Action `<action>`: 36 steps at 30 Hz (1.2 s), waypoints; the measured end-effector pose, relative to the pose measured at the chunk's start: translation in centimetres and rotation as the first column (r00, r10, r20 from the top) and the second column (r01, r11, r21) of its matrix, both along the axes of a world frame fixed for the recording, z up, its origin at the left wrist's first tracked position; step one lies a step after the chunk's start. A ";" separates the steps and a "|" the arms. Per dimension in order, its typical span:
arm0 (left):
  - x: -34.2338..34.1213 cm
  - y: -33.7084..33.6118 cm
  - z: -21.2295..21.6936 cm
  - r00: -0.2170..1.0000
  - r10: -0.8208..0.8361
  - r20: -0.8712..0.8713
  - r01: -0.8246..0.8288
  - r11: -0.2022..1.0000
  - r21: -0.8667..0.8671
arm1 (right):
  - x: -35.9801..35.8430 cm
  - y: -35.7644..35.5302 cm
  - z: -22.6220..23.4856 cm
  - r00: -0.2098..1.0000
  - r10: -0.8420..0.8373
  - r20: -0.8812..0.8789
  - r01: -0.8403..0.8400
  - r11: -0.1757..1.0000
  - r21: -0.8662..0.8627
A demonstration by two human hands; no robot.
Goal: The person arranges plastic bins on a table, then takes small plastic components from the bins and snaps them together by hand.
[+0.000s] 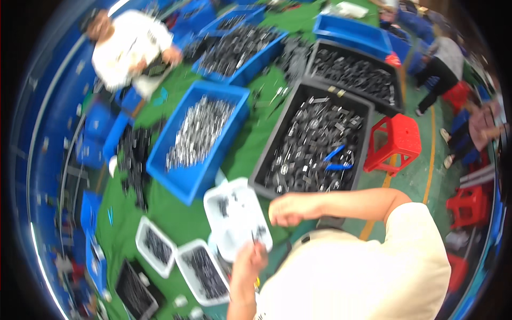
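My left hand point(253, 259) is closed in a pinch at the near edge of a white plastic tray point(210, 213). A small dark part point(255, 236) shows at its fingertips, too blurred to name more closely. Beyond the tray's right side hangs my right hand point(289, 209), fingers curled together, close to the near corner of a large black crate point(261, 178). Whatever those fingers hold, if anything, is hidden. A few small dark pieces point(224, 206) lie inside the tray. The crate holds many small black and metallic parts, with a blue-handled tool point(337, 160) on top.
A blue bin point(192, 192) holds shiny metal parts on the green-covered table point(170, 205). Two smaller white trays point(144, 226) of dark parts stand at the near left. A red stool point(404, 133) is right of the crate. One person point(133, 48) works across the table; others are at right.
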State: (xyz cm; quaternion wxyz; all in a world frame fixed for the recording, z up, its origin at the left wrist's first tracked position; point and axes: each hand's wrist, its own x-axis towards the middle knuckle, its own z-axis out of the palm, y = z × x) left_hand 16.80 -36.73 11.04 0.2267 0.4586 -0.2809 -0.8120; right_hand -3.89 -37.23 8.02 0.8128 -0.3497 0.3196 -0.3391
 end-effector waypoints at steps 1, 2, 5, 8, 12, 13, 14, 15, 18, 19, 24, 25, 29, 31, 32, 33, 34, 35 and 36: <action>-1.2 -0.9 0.8 0.990 0.026 -0.141 -0.015 0.997 0.078 | -0.6 -0.3 0.3 0.994 -0.038 0.105 0.030 0.997 0.069; -1.5 -1.7 0.8 0.967 0.035 -0.254 -0.002 0.992 0.129 | -0.4 -1.0 0.9 0.995 -0.064 0.081 0.056 0.995 0.088; -1.6 -2.5 0.8 0.938 0.059 -0.341 -0.007 0.988 0.154 | 0.7 -2.1 0.6 0.998 0.001 0.059 -0.004 0.999 0.036; -1.0 -2.0 0.8 0.951 0.048 -0.306 -0.013 0.993 0.116 | 1.9 -2.3 1.6 0.997 0.069 0.017 -0.069 0.997 -0.025; -0.9 -1.2 0.6 0.978 0.025 -0.205 -0.024 1.000 0.007 | 2.5 -1.8 2.5 0.985 0.142 -0.094 -0.156 0.975 -0.160; -1.0 -1.0 0.6 0.989 0.008 -0.146 -0.015 0.999 -0.048 | 2.6 -1.6 2.6 0.979 0.151 -0.134 -0.177 0.960 -0.215; -1.2 -0.8 0.6 0.998 -0.001 -0.065 -0.004 0.997 -0.074 | 2.6 -1.6 2.6 0.979 0.165 -0.118 -0.187 0.960 -0.209; -1.2 -0.5 0.6 0.998 0.006 -0.067 -0.011 0.997 -0.082 | 2.7 -1.5 2.6 0.978 0.171 -0.121 -0.194 0.957 -0.217; -0.7 -0.3 0.6 0.963 -0.252 0.099 0.270 0.928 -0.257 | 2.6 -1.1 1.6 0.949 0.288 -0.127 -0.306 0.939 -0.159; -0.7 -0.4 0.8 0.964 -0.249 0.097 0.266 0.925 -0.270 | 2.7 -0.9 1.3 0.954 0.280 -0.107 -0.293 0.946 -0.142; 0.4 0.6 -0.7 0.878 -0.461 0.128 0.479 0.845 -0.239 | 2.4 0.4 0.5 0.935 0.311 -0.168 -0.334 0.934 -0.125; 0.7 1.2 -0.5 0.881 -0.456 0.128 0.474 0.846 -0.247 | 2.1 1.2 0.5 0.935 0.282 -0.215 -0.322 0.929 -0.184; 3.9 2.5 2.3 0.941 -0.268 0.208 0.325 0.887 -0.328 | -0.5 3.1 2.8 0.960 0.088 -0.265 -0.072 0.995 0.072; 10.0 1.6 -1.1 1.000 -0.006 0.009 0.008 0.984 -0.175 | -4.2 1.8 1.5 0.845 -0.097 0.525 -0.002 0.983 0.185; 9.1 1.1 -0.5 0.999 0.032 0.017 -0.028 0.972 -0.233 | -3.0 1.9 1.1 0.914 -0.096 0.395 0.011 0.977 0.212; 7.4 1.1 -0.7 0.996 0.025 0.083 0.005 0.942 -0.335 | -1.2 2.7 0.9 0.963 -0.098 0.253 0.035 0.969 0.243; 5.3 0.8 -0.2 0.992 -0.047 0.121 0.082 0.947 -0.309 | 0.3 2.7 0.2 0.991 -0.001 0.133 -0.022 0.986 0.167; 3.2 0.5 0.1 0.981 -0.109 0.161 0.152 0.946 -0.287 | 1.8 2.1 0.1 0.995 0.095 0.026 -0.099 0.970 0.221; 1.7 0.8 -0.6 0.992 -0.062 0.108 0.088 0.963 -0.255 | 3.3 1.6 -0.2 0.988 0.155 0.008 -0.154 0.974 0.166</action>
